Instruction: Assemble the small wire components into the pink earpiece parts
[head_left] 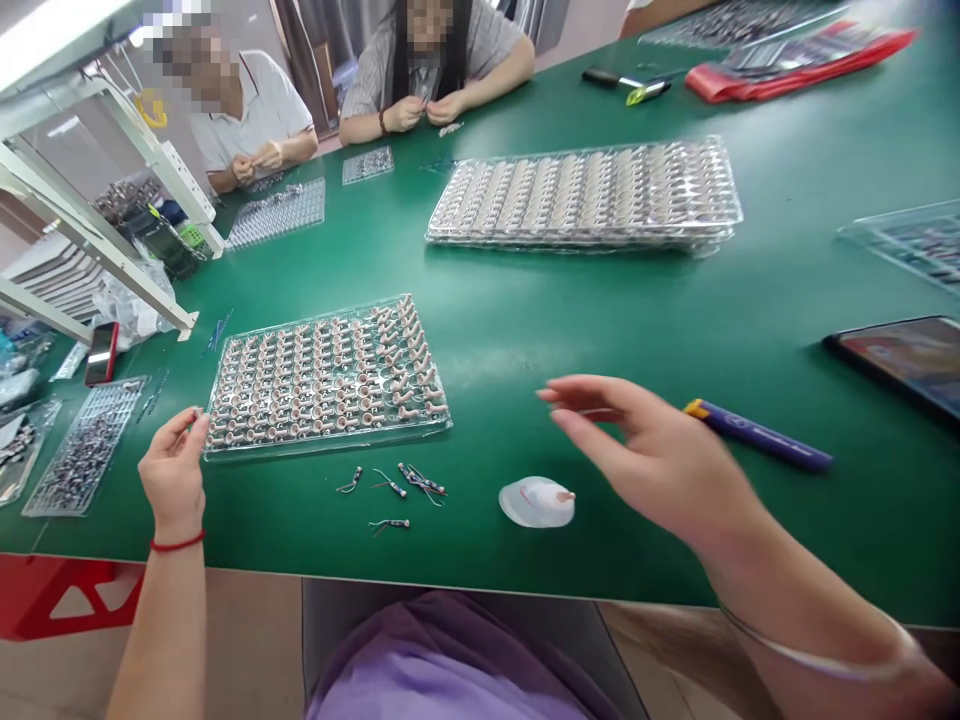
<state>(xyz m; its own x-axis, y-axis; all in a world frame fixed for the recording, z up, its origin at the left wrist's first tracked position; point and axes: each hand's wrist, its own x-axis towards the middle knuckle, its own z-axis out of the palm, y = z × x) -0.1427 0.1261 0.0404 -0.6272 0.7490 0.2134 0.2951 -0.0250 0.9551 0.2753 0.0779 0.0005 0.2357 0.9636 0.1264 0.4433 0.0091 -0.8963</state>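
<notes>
My left hand (174,470) is at the lower left corner of a clear plastic tray (330,443), its thumb and fingers pinched together. Whatever lies between those fingertips is too small to make out. Rows of small pinkish, pipe-shaped parts (409,345) fill the tray. Over the table to the right, my right hand (652,450) is held with thumb and fingers apart, and nothing shows between them. Below its fingertips lies a small translucent white dish (529,505) with a pinkish tip at its right. Several small wired components (394,484) lie in front of the tray.
A purple marker with a yellow end (765,436) and a phone (907,360) lie at right. Stacked filled trays (585,200) stand farther back. At left are a component tray (86,450), a red-edged phone (102,352) and a white metal frame (142,280). Two people sit across the table.
</notes>
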